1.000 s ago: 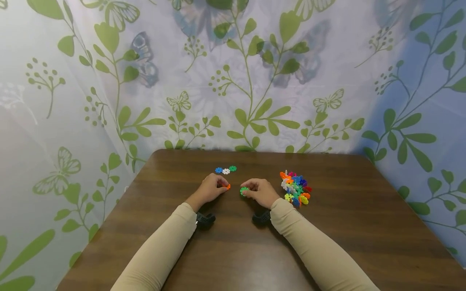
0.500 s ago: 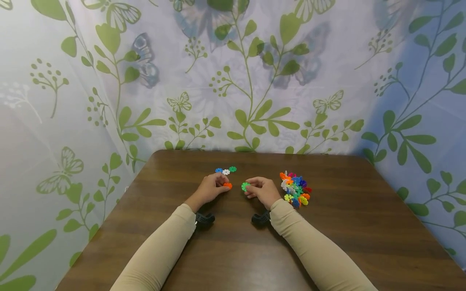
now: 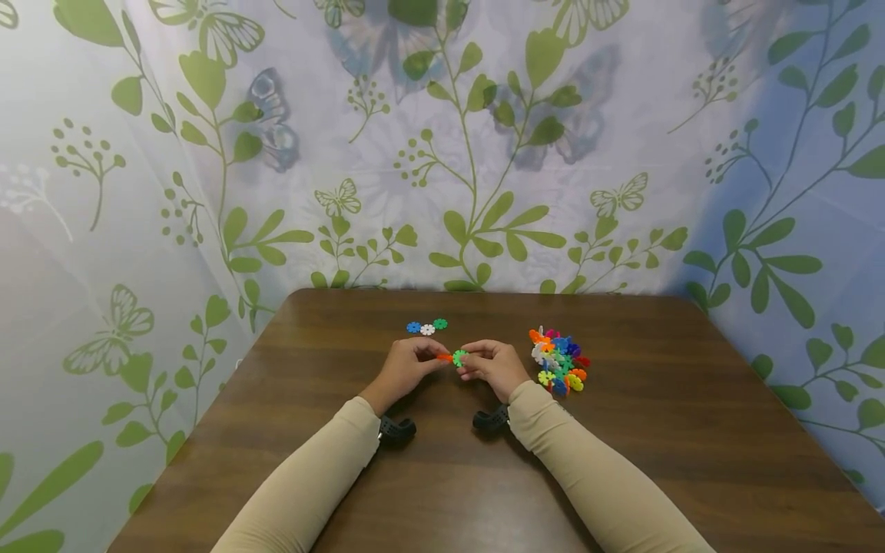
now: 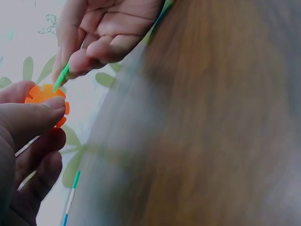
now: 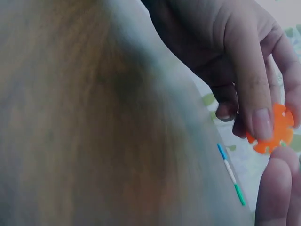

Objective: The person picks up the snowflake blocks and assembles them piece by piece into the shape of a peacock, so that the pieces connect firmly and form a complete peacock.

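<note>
Between thumb and fingers, my left hand (image 3: 408, 367) pinches an orange notched flower disc (image 4: 47, 95), which looks edge-on in the head view. My right hand (image 3: 499, 364) pinches a light green flower disc (image 3: 459, 359) that faces the head camera. The two discs meet at their edges and stand crosswise to each other; the left wrist view has the green disc (image 4: 61, 77) at a notch of the orange one. How deep it sits in the notch I cannot tell. In the right wrist view, fingers cover most of the green disc.
Behind the hands, a blue disc (image 3: 413, 327), a white disc (image 3: 428, 329) and a green disc (image 3: 440, 324) lie in a row. A mixed pile of colored discs (image 3: 558, 361) sits to the right on the brown table (image 3: 622, 461). A leaf-print curtain (image 3: 387, 153) hangs behind.
Both hands have come together over the table. The orange disc has turned from face-on to edge-on, and it now touches the green disc, which was apart from it before.
</note>
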### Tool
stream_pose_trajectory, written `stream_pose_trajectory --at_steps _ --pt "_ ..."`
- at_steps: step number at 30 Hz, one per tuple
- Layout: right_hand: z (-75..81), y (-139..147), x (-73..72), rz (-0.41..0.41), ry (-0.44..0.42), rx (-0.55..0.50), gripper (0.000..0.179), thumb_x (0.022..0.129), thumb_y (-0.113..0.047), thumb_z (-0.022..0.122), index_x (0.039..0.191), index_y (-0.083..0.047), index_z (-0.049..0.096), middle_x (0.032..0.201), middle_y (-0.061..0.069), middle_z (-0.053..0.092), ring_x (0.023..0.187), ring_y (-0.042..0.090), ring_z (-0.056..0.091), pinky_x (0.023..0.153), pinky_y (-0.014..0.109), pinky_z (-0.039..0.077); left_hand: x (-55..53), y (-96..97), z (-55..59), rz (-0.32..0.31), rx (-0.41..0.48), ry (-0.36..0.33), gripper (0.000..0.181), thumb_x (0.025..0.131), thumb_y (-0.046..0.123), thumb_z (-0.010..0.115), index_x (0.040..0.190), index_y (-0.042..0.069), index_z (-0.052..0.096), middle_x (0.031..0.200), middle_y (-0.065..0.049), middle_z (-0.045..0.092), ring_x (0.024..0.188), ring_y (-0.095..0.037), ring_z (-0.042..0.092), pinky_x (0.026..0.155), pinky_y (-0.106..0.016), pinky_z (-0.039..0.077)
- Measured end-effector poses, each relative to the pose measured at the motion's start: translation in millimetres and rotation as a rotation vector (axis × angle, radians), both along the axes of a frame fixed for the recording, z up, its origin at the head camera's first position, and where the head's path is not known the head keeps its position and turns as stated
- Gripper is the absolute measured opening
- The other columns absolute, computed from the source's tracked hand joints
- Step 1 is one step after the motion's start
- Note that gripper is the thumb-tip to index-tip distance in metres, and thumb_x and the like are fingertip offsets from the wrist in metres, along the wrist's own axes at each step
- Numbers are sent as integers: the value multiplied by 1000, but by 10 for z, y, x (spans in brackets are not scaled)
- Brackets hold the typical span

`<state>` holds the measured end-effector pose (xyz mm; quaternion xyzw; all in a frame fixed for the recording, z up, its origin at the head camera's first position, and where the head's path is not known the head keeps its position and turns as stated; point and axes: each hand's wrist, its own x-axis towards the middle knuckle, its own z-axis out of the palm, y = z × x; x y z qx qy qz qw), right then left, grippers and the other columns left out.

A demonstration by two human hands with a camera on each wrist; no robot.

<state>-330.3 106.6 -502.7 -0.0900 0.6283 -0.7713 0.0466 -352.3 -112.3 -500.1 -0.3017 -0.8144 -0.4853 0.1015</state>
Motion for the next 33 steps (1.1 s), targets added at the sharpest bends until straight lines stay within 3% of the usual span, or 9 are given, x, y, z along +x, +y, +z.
stream_pose_trajectory --at_steps 6,12,17,23,29,33 --pt "-21 -37 13 -19 -21 -24 28 97 12 68 123 21 63 98 22 71 76 25 75 74 39 63 39 32 3 -27 5 159 15 87 1 86 99 10 84 95 2 77 83 -10 72 72 -27 60" --pt "4 -37 2 -3 -41 -38 22 97 13 67 119 18 66 97 22 71 78 27 75 77 42 63 53 39 23 -18 34 222 16 84 -4 86 96 6 84 93 0 78 81 -11 74 70 -26 60" --pt "53 -9 14 40 -47 32 29 100 8 67 128 15 63 102 20 71 79 26 74 76 41 63 44 42 23 -36 23 207 19 86 -4 85 103 5 82 98 -3 78 83 -13 73 72 -27 60" --pt "69 56 7 71 -39 160 33 101 1 68 132 10 66 110 16 71 81 23 69 71 32 60 10 17 0 -17 -27 170 29 87 1 87 115 2 78 101 -6 77 83 -11 71 74 -28 60" --pt "79 102 -8 75 -60 168 36 101 0 68 135 12 63 106 14 70 81 22 67 71 31 58 -83 -51 -22 5 -18 143 33 87 0 86 118 -3 76 102 -4 77 87 -15 74 77 -31 61" --pt "80 107 -5 85 -71 153 38 102 0 68 136 13 61 106 14 70 84 24 68 73 33 59 -151 -145 -20 40 -98 140 42 87 2 88 126 -1 72 117 -9 75 104 -27 71 87 -41 59"
